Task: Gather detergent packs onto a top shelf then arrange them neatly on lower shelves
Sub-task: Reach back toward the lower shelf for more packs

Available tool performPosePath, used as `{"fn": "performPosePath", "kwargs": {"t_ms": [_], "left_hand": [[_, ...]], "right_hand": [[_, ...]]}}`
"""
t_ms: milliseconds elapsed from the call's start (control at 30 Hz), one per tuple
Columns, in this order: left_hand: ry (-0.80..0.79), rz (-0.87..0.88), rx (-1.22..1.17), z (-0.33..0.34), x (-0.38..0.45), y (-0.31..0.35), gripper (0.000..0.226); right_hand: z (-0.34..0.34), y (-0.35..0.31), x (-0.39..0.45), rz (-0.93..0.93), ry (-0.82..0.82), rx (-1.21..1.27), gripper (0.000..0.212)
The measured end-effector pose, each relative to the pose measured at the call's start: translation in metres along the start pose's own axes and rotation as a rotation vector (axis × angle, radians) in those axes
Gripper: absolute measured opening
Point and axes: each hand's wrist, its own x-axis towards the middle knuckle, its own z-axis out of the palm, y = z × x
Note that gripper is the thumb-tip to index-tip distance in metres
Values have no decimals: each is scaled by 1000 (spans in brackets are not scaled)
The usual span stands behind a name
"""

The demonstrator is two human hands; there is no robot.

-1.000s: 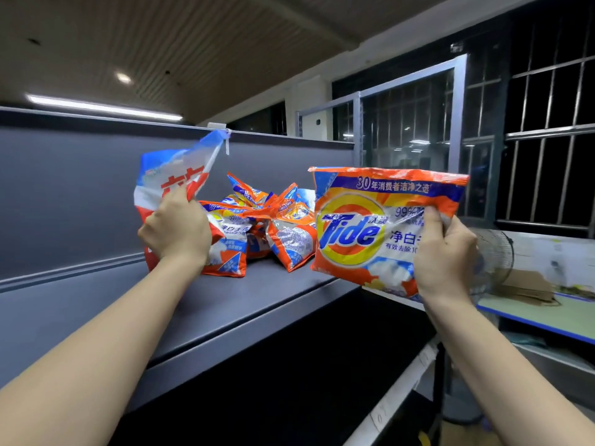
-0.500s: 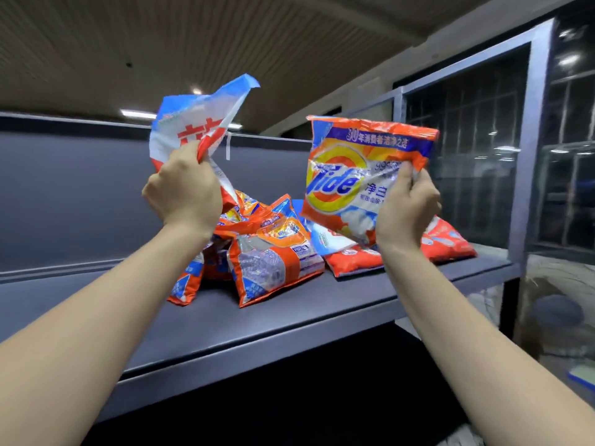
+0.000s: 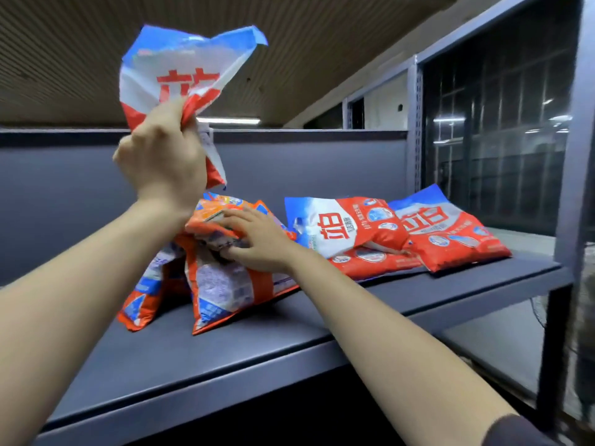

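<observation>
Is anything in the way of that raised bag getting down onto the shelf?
Directly below the raised bag sits the orange pile, where the right hand rests. Bare shelf lies in front.

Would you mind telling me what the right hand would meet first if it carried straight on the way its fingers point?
The right hand already rests on the orange pack; pushing on leftward, it would probably just press deeper into that pile.
</observation>
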Motion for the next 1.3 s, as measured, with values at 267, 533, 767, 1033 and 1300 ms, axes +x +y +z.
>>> {"fn": "performPosePath", "kwargs": {"t_ms": [267, 533, 767, 1033, 1300], "left_hand": [[-138, 187, -87, 87, -27, 86, 29], [-1042, 128, -17, 182, -134, 105, 45], [-1153, 77, -124, 161, -127, 104, 49], [-844, 228, -73, 82, -106, 100, 31], [-712, 226, -2, -20, -87, 31, 29]], "right_hand": [[-79, 53, -90, 359, 69, 143, 35], [-116, 95, -143, 530, 166, 180, 22], [-108, 89, -150, 578, 126, 157, 26], [-101, 49, -147, 499, 155, 136, 30], [-84, -27, -145, 394, 158, 117, 27]]}}
